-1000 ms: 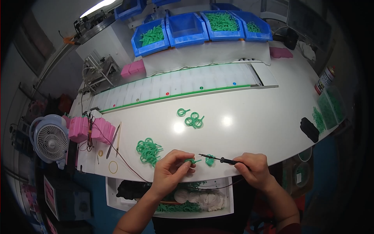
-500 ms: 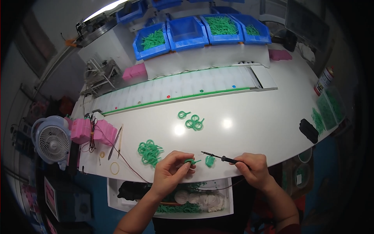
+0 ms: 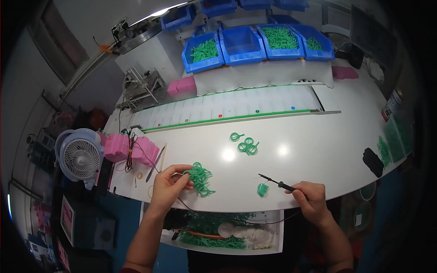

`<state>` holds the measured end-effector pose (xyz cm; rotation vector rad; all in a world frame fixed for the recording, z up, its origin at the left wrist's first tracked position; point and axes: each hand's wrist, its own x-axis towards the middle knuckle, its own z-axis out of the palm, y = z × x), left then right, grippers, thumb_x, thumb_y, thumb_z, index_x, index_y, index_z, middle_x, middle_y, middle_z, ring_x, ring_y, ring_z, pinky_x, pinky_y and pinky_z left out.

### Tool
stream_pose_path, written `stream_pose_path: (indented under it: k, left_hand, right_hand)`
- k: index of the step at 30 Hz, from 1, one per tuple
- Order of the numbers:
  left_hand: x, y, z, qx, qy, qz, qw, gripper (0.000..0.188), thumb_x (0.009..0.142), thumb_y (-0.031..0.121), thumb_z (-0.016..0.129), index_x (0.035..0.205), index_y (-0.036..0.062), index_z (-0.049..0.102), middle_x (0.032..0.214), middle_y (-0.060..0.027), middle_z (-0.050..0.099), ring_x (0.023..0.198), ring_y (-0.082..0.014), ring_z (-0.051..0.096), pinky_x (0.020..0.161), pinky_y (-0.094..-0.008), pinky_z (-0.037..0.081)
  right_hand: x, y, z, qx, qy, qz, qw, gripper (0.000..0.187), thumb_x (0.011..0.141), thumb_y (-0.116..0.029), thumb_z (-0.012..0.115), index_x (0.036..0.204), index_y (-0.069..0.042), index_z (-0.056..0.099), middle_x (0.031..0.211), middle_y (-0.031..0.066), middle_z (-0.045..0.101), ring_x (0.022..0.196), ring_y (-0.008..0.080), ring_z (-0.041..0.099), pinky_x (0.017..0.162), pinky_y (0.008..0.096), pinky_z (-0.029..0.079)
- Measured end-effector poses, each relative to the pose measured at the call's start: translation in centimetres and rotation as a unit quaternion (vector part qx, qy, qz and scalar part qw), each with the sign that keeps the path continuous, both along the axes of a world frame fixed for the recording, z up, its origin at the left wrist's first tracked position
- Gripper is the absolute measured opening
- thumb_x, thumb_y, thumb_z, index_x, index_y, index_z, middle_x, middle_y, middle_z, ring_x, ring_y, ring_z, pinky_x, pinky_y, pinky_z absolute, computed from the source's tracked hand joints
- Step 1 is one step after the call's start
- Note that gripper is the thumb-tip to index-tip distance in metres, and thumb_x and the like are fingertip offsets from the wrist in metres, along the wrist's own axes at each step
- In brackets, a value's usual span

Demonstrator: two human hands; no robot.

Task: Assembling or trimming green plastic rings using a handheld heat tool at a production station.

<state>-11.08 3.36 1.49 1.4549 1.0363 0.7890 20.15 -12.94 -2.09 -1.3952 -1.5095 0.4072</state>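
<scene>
My left hand (image 3: 169, 185) is at the left edge of a pile of green plastic rings with short stems (image 3: 202, 180). Its thumb and forefinger close on one green ring at the pile's edge, partly hidden by the fingers. In my right hand (image 3: 309, 200) is a corded soldering iron (image 3: 283, 185) with a black handle, its thin dark tip pointing up and left. Just below that tip lies a small green lump (image 3: 262, 189) on the white table. Farther away sits a small group of green rings (image 3: 248, 146), with a single ring (image 3: 236, 136) beside it.
An open drawer (image 3: 280, 234) below the table edge holds green parts and white cloth. Pink blocks (image 3: 117, 148) and a fan (image 3: 81, 157) stand left. Blue bins (image 3: 244, 59) rise behind a green-edged white strip (image 3: 218, 119). A black object (image 3: 372, 162) lies right; the cord crosses the front edge.
My left hand has moved left from near the iron's tip to the pile of rings. The right hand still holds the soldering iron. The whole view has shifted.
</scene>
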Motion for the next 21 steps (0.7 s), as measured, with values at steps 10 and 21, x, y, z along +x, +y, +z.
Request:
stream_pose_path:
  k: [10, 21]
  left_hand:
    - [1.6, 0.6, 1.3, 0.195, 0.1, 0.06, 0.974, 0.021, 0.081, -0.001, 0.058, 0.101, 0.0012, 0.063, 0.098, -0.0042, 0.055, 0.065, -0.0063, 0.057, 0.056, -0.0195, 0.046]
    - [12.1, 5.5, 0.6, 0.348, 0.283, -0.227, 0.865, 0.012, 0.075, 0.01, 0.068, 0.085, 0.0041, 0.063, 0.087, -0.0079, 0.054, 0.077, -0.019, 0.057, 0.063, -0.0302, 0.048]
  right_hand:
    - [0.6, -0.3, 0.3, -0.012, 0.043, 0.002, 0.999, 0.016, 0.089, -0.01, 0.056, 0.087, 0.0, 0.068, 0.06, 0.0061, 0.058, 0.045, 0.0109, 0.044, 0.044, 0.025, 0.034]
    - [0.9, -0.6, -0.1, -0.005, 0.126, -0.011, 0.992, 0.019, 0.092, -0.013, 0.055, 0.089, -0.001, 0.069, 0.052, 0.0006, 0.046, 0.044, 0.0064, 0.035, 0.043, 0.0239, 0.027]
